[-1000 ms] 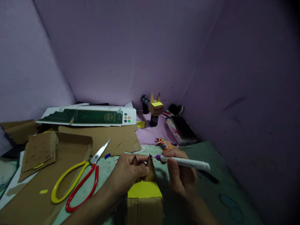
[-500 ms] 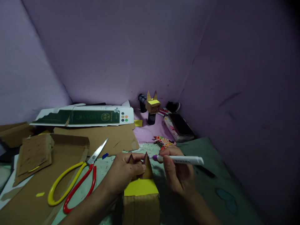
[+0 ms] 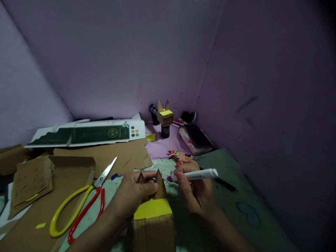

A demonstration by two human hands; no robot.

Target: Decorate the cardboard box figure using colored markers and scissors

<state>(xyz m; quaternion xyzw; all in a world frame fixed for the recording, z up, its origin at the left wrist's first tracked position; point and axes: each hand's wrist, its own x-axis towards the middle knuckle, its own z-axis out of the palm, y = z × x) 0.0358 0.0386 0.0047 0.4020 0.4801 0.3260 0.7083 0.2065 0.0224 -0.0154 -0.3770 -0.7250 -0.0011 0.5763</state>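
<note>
My left hand [image 3: 128,194] pinches one of two pointed cardboard ears [image 3: 161,185], its thumb and fingers closed at their bases. The ears have purple edges and stand up from a brown cardboard box [image 3: 153,235] with yellow paper [image 3: 152,209] across its top. In my right hand [image 3: 196,192] is a white marker [image 3: 203,174], held like a pen. Its purple tip points left, close beside the right ear's edge; I cannot tell whether it touches.
Red-and-yellow scissors [image 3: 98,187] lie part-open on cardboard at left. A similar eared cardboard head [image 3: 166,118] stands on a black cylinder behind. A phone [image 3: 198,135] rests on a white pack, and a flat printed carton [image 3: 89,134] lies at the back.
The marker tip has moved slightly lower along the right ear's edge. My left hand keeps its grip on the ear. The whole view has shifted a little, so things appear further left.
</note>
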